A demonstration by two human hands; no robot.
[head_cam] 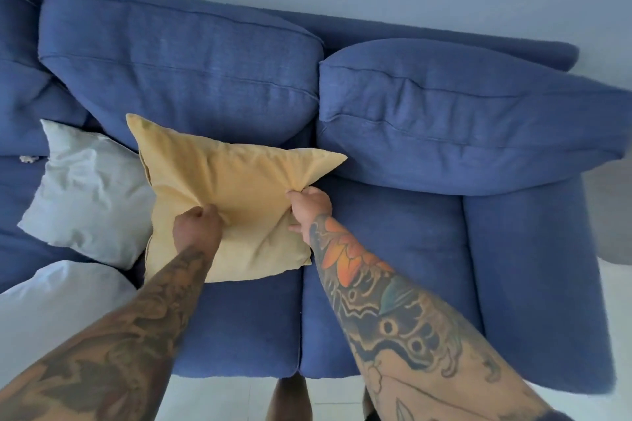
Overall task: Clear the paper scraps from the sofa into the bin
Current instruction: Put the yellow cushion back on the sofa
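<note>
Both hands grip the yellow cushion (pixel 225 202) on the blue sofa (pixel 393 249): left hand (pixel 196 227) bunches fabric near its middle, right hand (pixel 309 207) pinches its right edge. One small paper scrap (pixel 29 158) lies far left on the seat, beside a pale grey cushion (pixel 89 191). A white cushion (pixel 58 301) sits lower left; no container shows.
</note>
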